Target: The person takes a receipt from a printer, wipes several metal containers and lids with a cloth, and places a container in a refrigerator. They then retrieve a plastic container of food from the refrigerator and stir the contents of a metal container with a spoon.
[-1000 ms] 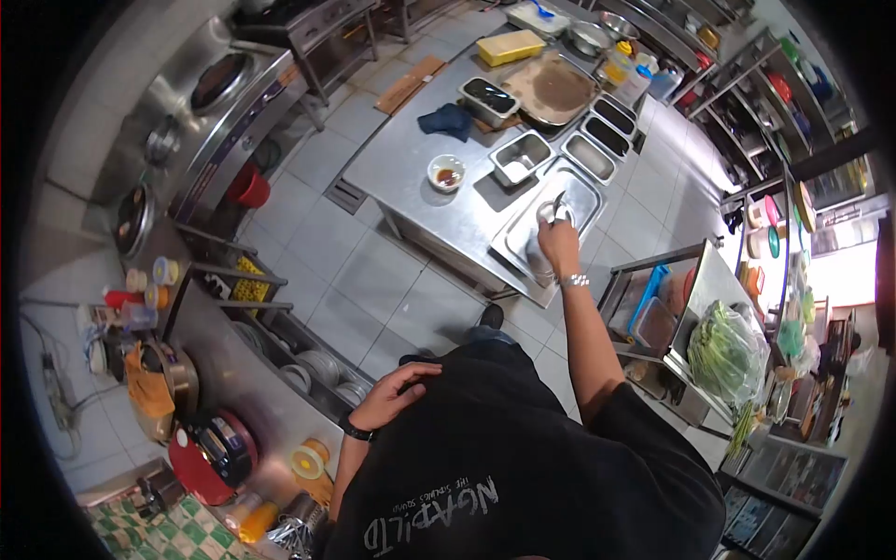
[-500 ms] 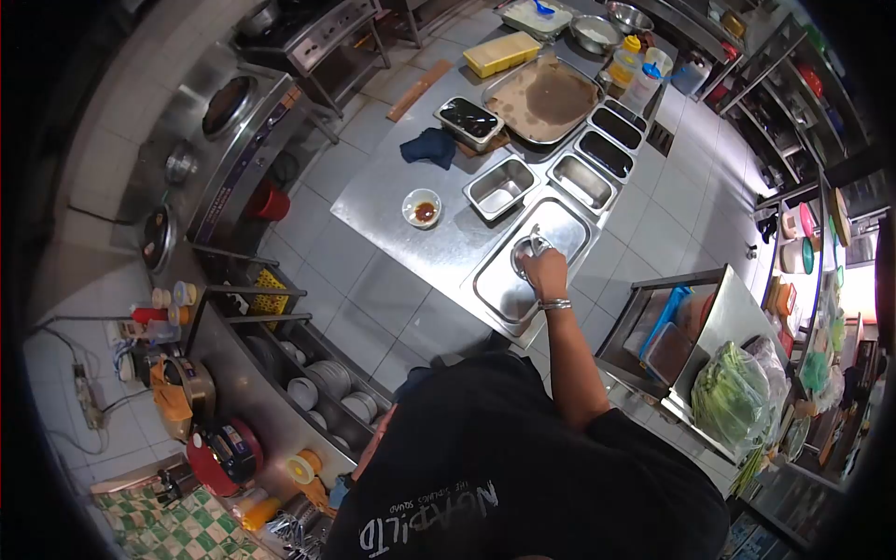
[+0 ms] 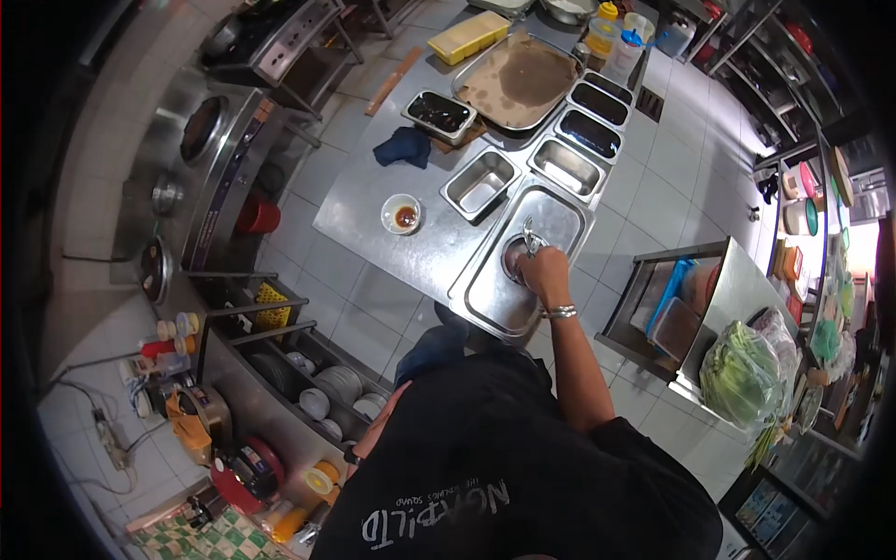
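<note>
My right hand (image 3: pixel 543 272), with a metal bracelet at the wrist, is closed around a small shiny metal utensil (image 3: pixel 532 237). Its exact kind is partly hidden by my fingers. Both are over a long shallow steel tray (image 3: pixel 485 297) at the near end of the table; beside the hand is a round, brownish patch that may be a reflection. What shows of my left hand (image 3: pixel 377 426) lies low against my side, near a dark wristband, its fingers not clearly visible. A white bowl (image 3: pixel 401 215) with some brown liquid stands left of the tray, near a deep steel pan (image 3: pixel 480 183).
Beyond stand dark-filled pans (image 3: pixel 590 133), a paper-lined tray (image 3: pixel 518 79), a yellow tub (image 3: pixel 469 37) and squeeze bottles (image 3: pixel 602 33). A dark blue cloth (image 3: pixel 403 147) lies on the steel table (image 3: pixel 359 210). Bagged greens (image 3: pixel 742 373) sit on a right-hand counter.
The view has shifted, so the table things sit further left and higher. My right hand still grips the metal utensil over the tray. More of my left arm shows.
</note>
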Tool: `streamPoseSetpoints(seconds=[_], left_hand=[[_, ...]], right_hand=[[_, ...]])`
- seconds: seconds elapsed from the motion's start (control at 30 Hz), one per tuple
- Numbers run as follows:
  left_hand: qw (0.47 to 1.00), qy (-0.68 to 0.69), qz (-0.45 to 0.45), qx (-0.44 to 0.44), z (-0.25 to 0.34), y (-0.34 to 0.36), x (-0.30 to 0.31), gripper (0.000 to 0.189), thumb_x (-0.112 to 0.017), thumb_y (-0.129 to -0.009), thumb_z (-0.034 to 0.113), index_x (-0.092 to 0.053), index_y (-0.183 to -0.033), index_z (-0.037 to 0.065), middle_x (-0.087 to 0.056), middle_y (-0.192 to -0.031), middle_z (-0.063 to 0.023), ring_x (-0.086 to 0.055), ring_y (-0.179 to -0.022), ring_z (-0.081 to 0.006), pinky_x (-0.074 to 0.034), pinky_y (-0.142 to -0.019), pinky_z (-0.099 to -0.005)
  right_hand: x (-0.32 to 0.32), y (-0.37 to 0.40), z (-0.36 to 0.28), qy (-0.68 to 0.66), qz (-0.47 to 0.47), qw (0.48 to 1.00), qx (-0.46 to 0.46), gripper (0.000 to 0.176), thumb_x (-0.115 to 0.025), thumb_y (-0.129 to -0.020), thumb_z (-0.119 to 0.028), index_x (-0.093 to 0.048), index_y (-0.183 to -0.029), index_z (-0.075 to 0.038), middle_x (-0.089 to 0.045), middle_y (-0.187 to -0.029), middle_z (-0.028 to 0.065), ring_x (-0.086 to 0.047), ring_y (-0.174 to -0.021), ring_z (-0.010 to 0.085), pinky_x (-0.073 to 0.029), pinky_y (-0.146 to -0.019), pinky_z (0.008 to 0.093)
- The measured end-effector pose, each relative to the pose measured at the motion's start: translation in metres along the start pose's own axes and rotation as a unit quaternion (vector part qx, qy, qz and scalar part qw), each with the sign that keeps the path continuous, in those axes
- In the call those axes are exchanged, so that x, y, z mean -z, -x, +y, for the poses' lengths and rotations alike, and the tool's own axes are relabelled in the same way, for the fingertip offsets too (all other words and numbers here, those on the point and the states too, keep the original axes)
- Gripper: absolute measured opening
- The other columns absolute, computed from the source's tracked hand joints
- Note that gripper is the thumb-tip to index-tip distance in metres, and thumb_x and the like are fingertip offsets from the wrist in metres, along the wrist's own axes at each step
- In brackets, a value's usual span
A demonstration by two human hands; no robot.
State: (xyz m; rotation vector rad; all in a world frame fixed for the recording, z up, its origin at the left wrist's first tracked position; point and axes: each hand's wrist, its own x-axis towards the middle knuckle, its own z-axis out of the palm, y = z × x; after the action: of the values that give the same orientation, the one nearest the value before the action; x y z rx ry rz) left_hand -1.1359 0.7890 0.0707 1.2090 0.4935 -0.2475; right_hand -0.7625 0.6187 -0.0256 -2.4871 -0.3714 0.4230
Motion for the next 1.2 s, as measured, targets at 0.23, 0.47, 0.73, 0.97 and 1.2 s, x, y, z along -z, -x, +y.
streamPoseSetpoints(seconds=[0.23,0.47,0.73,0.97,1.2], left_hand=[[0.999,0.019,-0.045,0.017,0.011,-0.013,0.025,0.054,-0.042,-0.099,0.037,-0.037,-0.140,0.001,-0.042,-0.140,-0.0091,-0.036,-0.132,-0.0181,-0.025,-0.110,-0.0305],[1.000,-0.008,0.011,0.001,0.019,0.005,0.020,0.049,-0.040,-0.100,0.032,-0.039,-0.138,0.001,-0.044,-0.138,-0.0078,-0.038,-0.130,-0.0162,-0.026,-0.109,-0.0296],[0.997,0.003,0.061,0.055,-0.013,-0.036,0.021,0.039,-0.050,-0.099,0.029,-0.052,-0.129,0.005,-0.056,-0.125,-0.0036,-0.049,-0.118,-0.0144,-0.036,-0.101,-0.0277],[0.986,-0.011,0.080,0.148,-0.036,-0.083,0.010,0.039,-0.054,-0.097,0.034,-0.053,-0.125,0.008,-0.058,-0.117,-0.0024,-0.056,-0.100,-0.0106,-0.046,-0.084,-0.0262],[0.979,0.034,0.015,0.201,-0.048,-0.152,-0.024,0.046,-0.058,-0.094,0.038,-0.050,-0.128,0.009,-0.057,-0.114,-0.0047,-0.058,-0.097,-0.0136,-0.051,-0.080,-0.0300]], right_hand=[[0.115,-0.063,0.002,0.075,0.040,0.996,-0.006,0.056,-0.068,-0.076,-0.051,-0.066,-0.075,0.006,-0.064,-0.074,0.0265,-0.065,-0.073,0.0405,-0.052,-0.067,0.0454],[0.165,-0.218,0.025,0.123,0.017,0.992,-0.026,0.055,-0.068,-0.075,-0.047,-0.069,-0.082,0.008,-0.067,-0.084,0.0266,-0.068,-0.084,0.0380,-0.052,-0.075,0.0430],[0.134,-0.322,0.046,0.177,-0.011,0.984,-0.036,0.051,-0.068,-0.071,-0.043,-0.070,-0.095,0.003,-0.067,-0.102,0.0244,-0.064,-0.099,0.0372,-0.049,-0.087,0.0411],[0.115,-0.340,0.051,0.242,0.035,0.970,0.000,0.056,-0.061,-0.075,-0.046,-0.068,-0.097,0.005,-0.065,-0.104,0.0274,-0.062,-0.104,0.0392,-0.047,-0.091,0.0425],[0.113,-0.347,0.058,0.231,0.021,0.973,-0.013,0.052,-0.060,-0.074,-0.044,-0.070,-0.099,0.001,-0.065,-0.108,0.0253,-0.062,-0.103,0.0391,-0.047,-0.091,0.0425]])
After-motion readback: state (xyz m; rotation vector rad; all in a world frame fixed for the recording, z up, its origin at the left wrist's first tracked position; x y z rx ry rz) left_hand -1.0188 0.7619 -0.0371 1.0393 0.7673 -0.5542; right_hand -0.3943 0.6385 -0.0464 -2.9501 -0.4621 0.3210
